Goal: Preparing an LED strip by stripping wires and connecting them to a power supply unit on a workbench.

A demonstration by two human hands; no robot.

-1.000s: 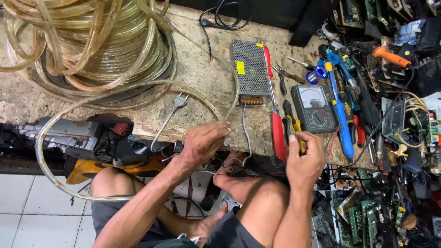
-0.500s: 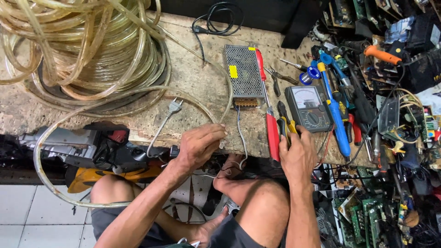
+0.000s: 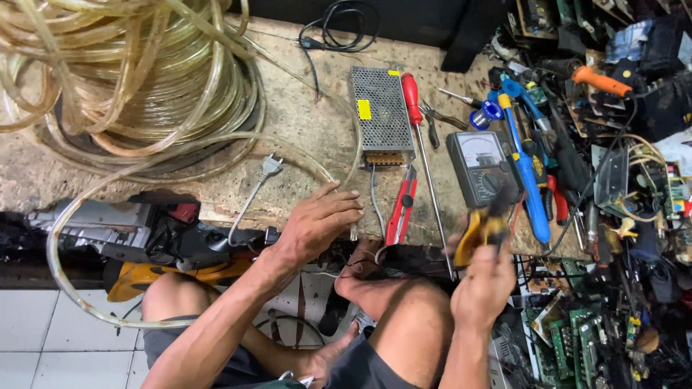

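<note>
My left hand (image 3: 317,223) rests at the front edge of the worn workbench (image 3: 303,108), fingers pinching the end of a clear plastic tube (image 3: 346,180) that leads from the big coil (image 3: 122,79). My right hand (image 3: 483,284) is raised and blurred, gripping yellow-handled pliers (image 3: 481,229) just in front of the bench edge. A perforated metal power supply box (image 3: 378,115) lies behind the left hand, with wires running down from its terminals. A red utility knife (image 3: 401,205) lies between the two hands.
A long red-handled screwdriver (image 3: 422,155), a grey multimeter (image 3: 479,166), a blue-handled tool (image 3: 530,180) and a white plug (image 3: 270,167) lie on the bench. Circuit boards and tools (image 3: 613,216) pile up at the right. A power tool (image 3: 137,230) sits at the left edge.
My right hand has picked up the yellow-handled pliers and swung right and upward with them. The left hand stays at the tube end. The view has shifted closer.
</note>
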